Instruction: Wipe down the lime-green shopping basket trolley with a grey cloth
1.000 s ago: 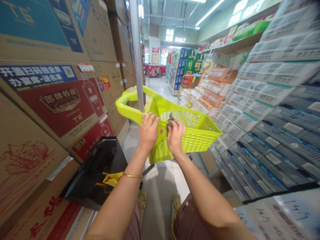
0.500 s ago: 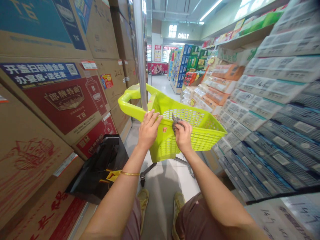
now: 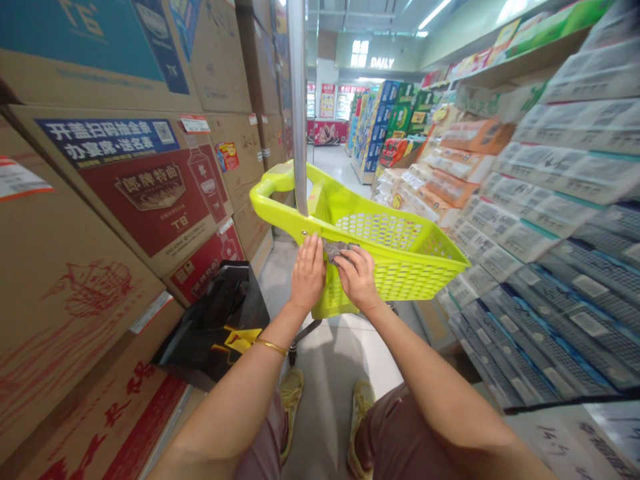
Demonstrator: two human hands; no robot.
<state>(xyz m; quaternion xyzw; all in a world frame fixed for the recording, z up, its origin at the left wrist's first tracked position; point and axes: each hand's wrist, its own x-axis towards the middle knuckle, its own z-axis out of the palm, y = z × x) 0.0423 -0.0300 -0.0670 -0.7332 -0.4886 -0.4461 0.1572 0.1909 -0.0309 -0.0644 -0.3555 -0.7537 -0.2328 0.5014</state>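
A lime-green shopping cart (image 3: 400, 270) with a perforated basket stands in front of me, its looped end pointing left. My left hand (image 3: 307, 273) lies flat against the cart's near side, fingers stretched out and pointing up. Just right of it, my right hand (image 3: 359, 275) presses a crumpled grey cloth (image 3: 336, 249) against the same side, close to the rim. The cloth reaches toward my left fingertips. A metal pole (image 3: 299, 133) rises from the cart beside the looped end.
Stacked cartons (image 3: 155, 193) line the left side. A black bag (image 3: 215, 320) with yellow parts sits low by my left arm. On the right, wrapped packages (image 3: 555, 220) rise in slanted piles. My shoes are on the floor (image 3: 333, 373) below the cart.
My right hand has slid the cloth rightward along the cart's side, then back left toward my left hand. My left hand has slipped slightly lower on the cart. The whole view has shifted.
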